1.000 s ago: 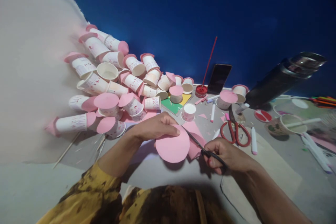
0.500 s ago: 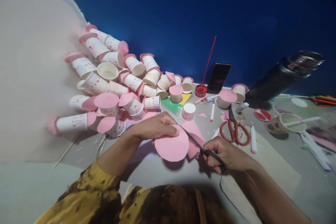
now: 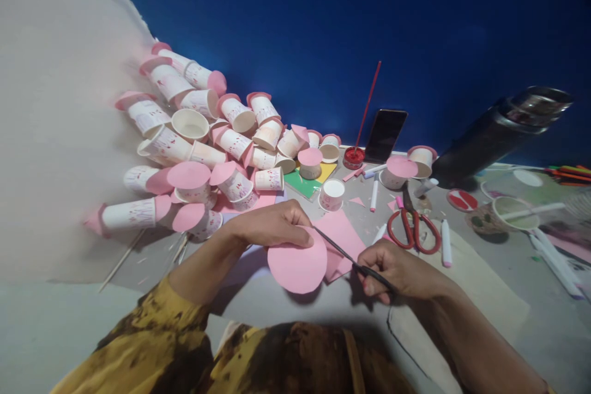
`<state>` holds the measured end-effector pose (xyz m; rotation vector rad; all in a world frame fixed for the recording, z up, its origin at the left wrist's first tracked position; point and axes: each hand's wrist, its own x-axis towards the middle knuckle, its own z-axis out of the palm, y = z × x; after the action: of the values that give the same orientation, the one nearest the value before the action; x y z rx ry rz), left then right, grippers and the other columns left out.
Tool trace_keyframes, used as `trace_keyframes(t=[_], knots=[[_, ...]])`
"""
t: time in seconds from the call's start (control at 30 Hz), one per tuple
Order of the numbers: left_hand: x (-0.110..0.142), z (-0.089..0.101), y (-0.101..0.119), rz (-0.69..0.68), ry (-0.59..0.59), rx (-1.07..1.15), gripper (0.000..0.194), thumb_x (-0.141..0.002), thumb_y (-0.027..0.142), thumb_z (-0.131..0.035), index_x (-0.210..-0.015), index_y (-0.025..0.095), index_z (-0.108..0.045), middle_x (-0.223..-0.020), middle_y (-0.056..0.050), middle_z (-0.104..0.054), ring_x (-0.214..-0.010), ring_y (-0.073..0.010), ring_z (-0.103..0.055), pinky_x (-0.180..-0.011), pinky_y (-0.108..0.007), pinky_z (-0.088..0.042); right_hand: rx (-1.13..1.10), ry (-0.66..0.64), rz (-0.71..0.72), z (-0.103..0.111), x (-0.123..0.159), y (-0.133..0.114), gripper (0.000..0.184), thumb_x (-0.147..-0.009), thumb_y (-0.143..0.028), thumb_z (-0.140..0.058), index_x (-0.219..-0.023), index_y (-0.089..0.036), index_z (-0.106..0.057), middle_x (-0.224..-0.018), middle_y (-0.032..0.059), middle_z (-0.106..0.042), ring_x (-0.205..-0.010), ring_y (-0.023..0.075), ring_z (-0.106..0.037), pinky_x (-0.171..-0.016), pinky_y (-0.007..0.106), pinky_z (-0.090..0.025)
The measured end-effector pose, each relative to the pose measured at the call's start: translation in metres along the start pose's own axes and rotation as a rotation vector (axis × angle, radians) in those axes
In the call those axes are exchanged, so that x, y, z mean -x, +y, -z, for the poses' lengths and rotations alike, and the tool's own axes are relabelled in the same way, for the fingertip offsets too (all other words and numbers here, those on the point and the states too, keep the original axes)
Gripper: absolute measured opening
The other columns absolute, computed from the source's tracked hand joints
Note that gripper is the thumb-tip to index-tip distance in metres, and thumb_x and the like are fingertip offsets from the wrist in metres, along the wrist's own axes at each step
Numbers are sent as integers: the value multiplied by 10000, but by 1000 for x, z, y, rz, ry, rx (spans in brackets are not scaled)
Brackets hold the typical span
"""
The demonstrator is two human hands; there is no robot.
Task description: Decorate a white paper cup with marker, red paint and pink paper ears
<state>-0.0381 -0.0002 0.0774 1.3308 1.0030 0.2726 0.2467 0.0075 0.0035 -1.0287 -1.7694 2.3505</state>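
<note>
Between thumb and fingers, my left hand (image 3: 277,223) pinches the upper edge of a pink paper circle (image 3: 298,266). My right hand (image 3: 388,268) grips dark-handled scissors (image 3: 341,252), whose blades point up and left to the circle's upper right edge. The blades look nearly together, and whether they are in the paper I cannot tell. Another piece of pink paper (image 3: 344,237) lies on the table behind the blades. Just beyond it stands a small white paper cup (image 3: 332,194).
A heap of paper cups (image 3: 198,108) with pink discs and cones fills the left. Red-handled scissors (image 3: 414,231), markers (image 3: 446,243) and a dark flask (image 3: 498,129) are on the right. A phone (image 3: 386,134) leans on the blue wall beside a red stick in a round base (image 3: 354,159).
My left hand has shifted the pink circle slightly left and down. A wider part of the paper behind the blades now shows. The right hand keeps nearly the same place.
</note>
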Motion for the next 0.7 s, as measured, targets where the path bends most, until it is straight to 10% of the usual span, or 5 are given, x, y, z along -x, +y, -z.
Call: trace_keyframes(t=[0.4, 0.7], knots=[[-37, -46, -31, -133, 387, 420, 486, -727, 580, -817, -610, 135, -659, -533, -23, -625, -445, -121, -555, -443, -234, -471, -168, 462, 385, 6, -19, 8, 542, -583, -581, -924, -853, -177, -684, -720, 9, -634, -650, 152, -525, -597, 279, -411], [-65, -59, -65, -79, 229, 728, 696, -759, 852, -620, -772, 156, -615, -560, -92, -709, -370, -223, -638, -383, -345, -556, -221, 736, 420, 11, -27, 2, 444, -544, -440, -939, -697, -177, -617, -617, -36, -544, -597, 118, -454, -569, 277, -358]])
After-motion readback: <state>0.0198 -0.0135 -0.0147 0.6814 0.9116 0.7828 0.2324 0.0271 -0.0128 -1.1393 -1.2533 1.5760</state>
